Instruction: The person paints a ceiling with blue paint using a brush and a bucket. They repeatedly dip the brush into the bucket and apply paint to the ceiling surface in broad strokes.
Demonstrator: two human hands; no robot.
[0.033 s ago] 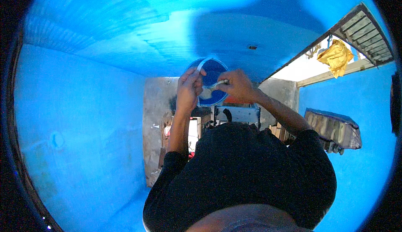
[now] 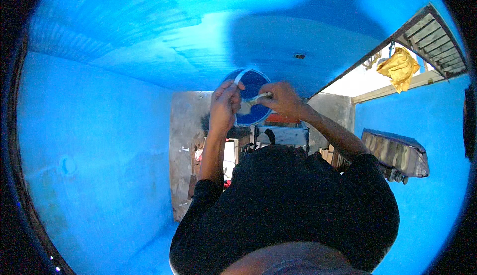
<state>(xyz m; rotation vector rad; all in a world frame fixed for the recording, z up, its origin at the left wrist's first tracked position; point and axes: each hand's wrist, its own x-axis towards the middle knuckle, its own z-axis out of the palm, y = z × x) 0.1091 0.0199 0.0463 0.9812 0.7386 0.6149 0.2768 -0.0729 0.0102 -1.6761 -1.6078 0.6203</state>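
In front of me hangs a round bucket (image 2: 259, 116) with a deep blue inside. My left hand (image 2: 225, 105) is closed on its pale band-like handle (image 2: 241, 76), which arches over the left part of the rim. My right hand (image 2: 282, 98) grips the light handle of a paintbrush (image 2: 262, 97) from the bucket's right side. The pale bristles point left and down over the bucket's opening, close to my left fingers. Whether they touch the bucket's inner wall or the paint I cannot tell.
Blue painted walls (image 2: 94, 126) surround me, with streaky brush marks ahead. To the right a yellow cloth (image 2: 399, 69) hangs at a slatted window opening (image 2: 431, 41). Below it a covered bundle (image 2: 395, 153) is against the wall. Wooden furniture (image 2: 243, 138) stands on the grey floor below.
The paintbrush's bristles have shifted very slightly over the bucket. Both hands keep their grip, and everything else looks the same.
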